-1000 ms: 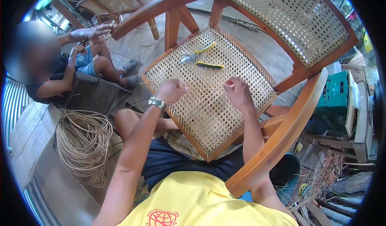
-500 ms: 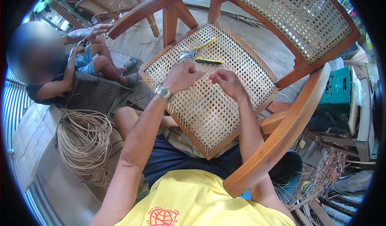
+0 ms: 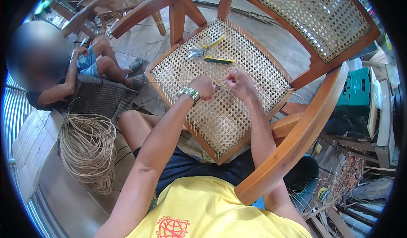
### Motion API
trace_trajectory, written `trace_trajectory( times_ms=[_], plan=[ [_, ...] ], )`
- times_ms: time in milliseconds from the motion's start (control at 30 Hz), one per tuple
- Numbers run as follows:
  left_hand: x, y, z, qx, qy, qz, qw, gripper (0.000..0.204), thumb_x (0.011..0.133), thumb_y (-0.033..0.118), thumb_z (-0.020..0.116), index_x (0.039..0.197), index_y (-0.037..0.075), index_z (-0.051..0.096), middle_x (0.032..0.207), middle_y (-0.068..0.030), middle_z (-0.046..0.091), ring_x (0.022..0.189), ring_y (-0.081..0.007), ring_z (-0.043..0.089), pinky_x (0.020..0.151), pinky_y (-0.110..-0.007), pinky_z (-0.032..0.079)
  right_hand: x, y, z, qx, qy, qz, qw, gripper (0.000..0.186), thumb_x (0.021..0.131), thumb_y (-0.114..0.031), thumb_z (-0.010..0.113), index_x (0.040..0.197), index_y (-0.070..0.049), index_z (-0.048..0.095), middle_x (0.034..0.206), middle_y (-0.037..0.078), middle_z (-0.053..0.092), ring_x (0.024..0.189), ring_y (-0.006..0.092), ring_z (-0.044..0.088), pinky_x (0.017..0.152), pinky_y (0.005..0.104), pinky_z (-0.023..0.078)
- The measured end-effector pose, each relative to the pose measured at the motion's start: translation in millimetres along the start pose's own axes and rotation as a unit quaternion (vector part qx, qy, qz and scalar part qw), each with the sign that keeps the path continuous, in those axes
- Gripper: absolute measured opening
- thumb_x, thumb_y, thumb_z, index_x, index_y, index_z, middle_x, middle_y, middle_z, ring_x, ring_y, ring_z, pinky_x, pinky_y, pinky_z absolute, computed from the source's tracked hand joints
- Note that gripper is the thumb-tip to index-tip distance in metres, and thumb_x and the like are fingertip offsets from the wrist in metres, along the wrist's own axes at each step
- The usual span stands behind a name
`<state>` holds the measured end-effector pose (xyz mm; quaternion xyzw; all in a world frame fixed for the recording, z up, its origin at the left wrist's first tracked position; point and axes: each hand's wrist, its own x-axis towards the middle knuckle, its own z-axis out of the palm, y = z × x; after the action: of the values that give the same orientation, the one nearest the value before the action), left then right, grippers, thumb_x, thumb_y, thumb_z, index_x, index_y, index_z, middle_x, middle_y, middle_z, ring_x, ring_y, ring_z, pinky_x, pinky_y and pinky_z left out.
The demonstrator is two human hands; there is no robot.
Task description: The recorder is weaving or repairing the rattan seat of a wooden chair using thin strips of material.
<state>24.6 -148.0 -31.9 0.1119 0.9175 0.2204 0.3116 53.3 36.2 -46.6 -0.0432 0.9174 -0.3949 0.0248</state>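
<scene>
Over the woven cane seat (image 3: 224, 119) of a wooden armchair, my two hands work close together. My left hand (image 3: 203, 88), with a metal watch at the wrist, is closed; a small dark tip shows at its fingers, too small to name. My right hand (image 3: 241, 85) is pinched just to its right, at a thin, pale cane strand (image 3: 271, 84) that runs toward the seat's right edge. Beyond them, pruning shears (image 3: 218, 61) with yellow-and-black handles lie spread on the weave. Loose cane ends stick up along the wooden seat frame (image 3: 203, 144).
The curved armrest (image 3: 296, 140) arches over my right forearm; the cane backrest (image 3: 313, 17) rises at far right. A coil of cane (image 3: 89, 153) hangs at left, near a seated person (image 3: 51, 94). Green crates (image 3: 354, 98), a dark bucket (image 3: 307, 176) and cane scraps stand at right.
My left hand has moved right and nearer to me, its wrist turned. My right hand has shifted slightly. The seated person's far arm has reached up and outward. The shears stay on the seat.
</scene>
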Motion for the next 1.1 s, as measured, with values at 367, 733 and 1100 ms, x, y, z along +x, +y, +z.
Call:
trace_trajectory(
  times_ms=[367,733,1100],
  plan=[
    [12,36,0,0.231,-0.035,-0.005,0.972,0.023,0.084,0.016,0.063,0.079,-0.005,0.072,0.086,-0.0224,0.073,0.078,-0.0321,0.073,0.072,-0.041,0.058,2,1,-1,0.008,0.018,0.010,1.000,0.010,0.083,-0.007,0.059,0.080,0.001,0.064,0.087,0.020,0.061,0.088,0.0301,0.063,0.086,0.0419,0.051],
    [24,-17,29,0.084,0.082,0.085,0.989,0.022,0.083,0.020,0.059,0.072,0.005,0.072,0.075,-0.0178,0.068,0.067,-0.0268,0.069,0.064,-0.040,0.056,5,13,15,-0.022,0.081,-0.041,0.996,0.014,0.088,-0.012,0.059,0.081,-0.002,0.066,0.089,0.013,0.063,0.081,0.0283,0.062,0.074,0.0423,0.049],
    [-2,26,38,0.153,0.132,0.028,0.979,0.021,0.082,0.019,0.066,0.084,-0.001,0.073,0.092,-0.0234,0.072,0.083,-0.0377,0.071,0.075,-0.046,0.057,-8,21,4,-0.074,0.032,-0.087,0.993,0.013,0.087,-0.016,0.065,0.091,-0.004,0.070,0.096,0.015,0.062,0.094,0.0296,0.060,0.087,0.0404,0.049]
  ],
)
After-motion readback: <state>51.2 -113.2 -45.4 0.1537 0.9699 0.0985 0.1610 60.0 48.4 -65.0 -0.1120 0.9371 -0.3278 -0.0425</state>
